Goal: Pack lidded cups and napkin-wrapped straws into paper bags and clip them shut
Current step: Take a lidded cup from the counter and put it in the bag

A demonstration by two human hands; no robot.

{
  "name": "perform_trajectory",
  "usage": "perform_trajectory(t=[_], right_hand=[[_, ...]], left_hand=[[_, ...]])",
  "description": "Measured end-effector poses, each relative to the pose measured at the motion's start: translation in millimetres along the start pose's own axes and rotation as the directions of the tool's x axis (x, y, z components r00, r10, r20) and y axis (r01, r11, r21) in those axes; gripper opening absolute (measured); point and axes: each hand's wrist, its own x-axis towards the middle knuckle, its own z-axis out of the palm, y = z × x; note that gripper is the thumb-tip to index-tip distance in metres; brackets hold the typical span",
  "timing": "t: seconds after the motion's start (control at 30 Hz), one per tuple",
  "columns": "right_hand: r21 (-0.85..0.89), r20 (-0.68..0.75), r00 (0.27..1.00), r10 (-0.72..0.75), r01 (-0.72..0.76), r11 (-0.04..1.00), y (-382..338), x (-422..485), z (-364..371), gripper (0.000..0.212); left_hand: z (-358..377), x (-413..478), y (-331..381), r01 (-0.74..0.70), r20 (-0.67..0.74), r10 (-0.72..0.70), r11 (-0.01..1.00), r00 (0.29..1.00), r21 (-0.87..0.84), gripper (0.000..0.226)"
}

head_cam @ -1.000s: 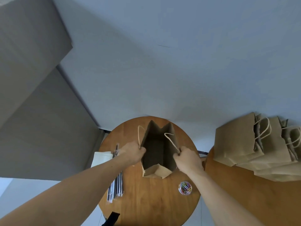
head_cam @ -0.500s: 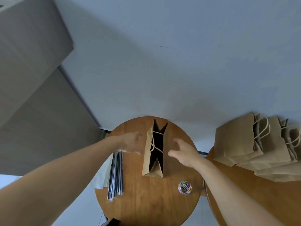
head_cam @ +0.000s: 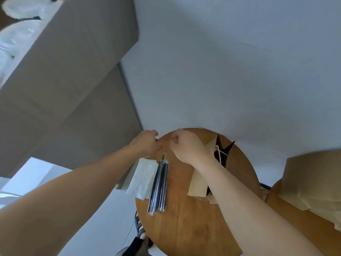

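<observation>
Head view, the only one. Bag sits on the round table, its mouth a narrow slit with a handle cord across it. The right forearm crosses directly above it; contact cannot be told. Right hand is left of the bag with fingers curled in. Left hand is at the far left rim, also curled. Whether either hand holds anything cannot be told. Straws lie in a bundle near the left rim, and the napkins touching them appear to overhang it. No cups in view. Risks, as judged: drawing the right arm back low could catch the cord and tip the light bag. A sweep of the left wrist could push the napkins off the rim. A mouth this narrow would likely snag a cup unless spread first.
</observation>
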Motion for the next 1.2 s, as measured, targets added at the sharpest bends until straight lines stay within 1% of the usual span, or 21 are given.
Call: perform_trajectory(t=[0.03,0.13,0.2,0.27,0.37,0.5,0.57,0.63,0.7,0.77,0.83,0.93,1.0,1.1,1.2], right_hand=[[-0.012,0.024,0.999,0.023,-0.023,1.0,-1.5,2.9,11.6,0.02],[-0.04,0.065,0.996,0.054,-0.051,0.998,-5.9,6.9,30.1,0.023],[-0.081,0.061,0.996,0.063,-0.058,0.995,-13.2,13.0,21.3,0.032],[-0.131,0.032,0.998,0.056,-0.052,0.99,-23.6,23.4,-3.1,0.036],[-0.193,-0.1,0.995,0.009,-0.028,0.981,-48.8,38.5,-60.7,0.04],[-0.253,-0.302,0.943,-0.137,0.059,0.966,-103.6,51.7,-142.0,0.037],[-0.265,-0.356,0.909,-0.215,0.122,0.956,-138.0,54.5,-169.8,0.036],[-0.281,-0.377,0.879,-0.292,0.192,0.94,-172.7,56.5,-186.7,0.034],[-0.293,-0.384,0.85,-0.359,0.256,0.921,-208.0,59.4,-194.9,0.033],[-0.301,-0.372,0.826,-0.424,0.324,0.897,-243.9,65.2,-193.9,0.032],[-0.314,-0.33,0.81,-0.485,0.39,0.866,-279.1,75.0,-184.4,0.033],[-0.355,-0.24,0.805,-0.543,0.448,0.821,-327.1,97.8,-159.4,0.037],[-0.403,-0.155,0.809,-0.567,0.473,0.784,-353.7,118.5,-140.1,0.042],[-0.425,-0.037,0.841,-0.539,0.475,0.77,-386.1,150.0,-113.0,0.057],[-0.464,0.067,0.879,-0.472,0.446,0.765,-410.9,176.3,-89.7,0.082]], left_hand=[[-2.2,-2.6,-8.4,0.01,0.011,-0.01,1.0,1.0,-0.003,0.047],[-15.4,-10.1,-21.7,-0.006,0.046,0.006,1.0,0.999,-0.009,0.052],[-35.7,-10.8,-19.5,-0.038,0.027,0.038,0.999,0.999,0.014,0.055],[-67.6,-10.5,-7.0,-0.093,-0.023,0.094,0.995,0.995,0.021,0.058],[-133.2,-19.0,23.6,-0.196,-0.168,0.205,0.978,0.964,0.07,0.059],[-228.6,-47.8,53.6,-0.255,-0.385,0.307,0.95,0.871,0.179,0.055],[-270.1,-66.3,53.2,-0.241,-0.469,0.308,0.95,0.828,0.197,0.054],[-304.6,-84.9,40.4,-0.201,-0.541,0.279,0.959,0.793,0.2,0.052],[-332.4,-101.8,17.2,-0.156,-0.582,0.237,0.97,0.778,0.186,0.05],[-352.6,-116.8,-13.8,-0.102,-0.604,0.174,0.983,0.778,0.152,0.05],[-365.3,-126.8,-47.0,-0.027,-0.611,0.095,0.992,0.786,0.12,0.052],[-373.8,-132.5,-94.1,0.084,-0.612,-0.011,0.992,0.791,0.091,0.053],[-376.1,-133.0,-121.1,0.122,-0.611,-0.054,0.99,0.79,0.071,0.05],[-378.6,-130.8,-155.3,0.148,-0.601,-0.091,0.988,0.794,0.046,0.051],[-380.9,-127.2,-184.2,0.165,-0.592,-0.127,0.986,0.796,0.01,0.053]])
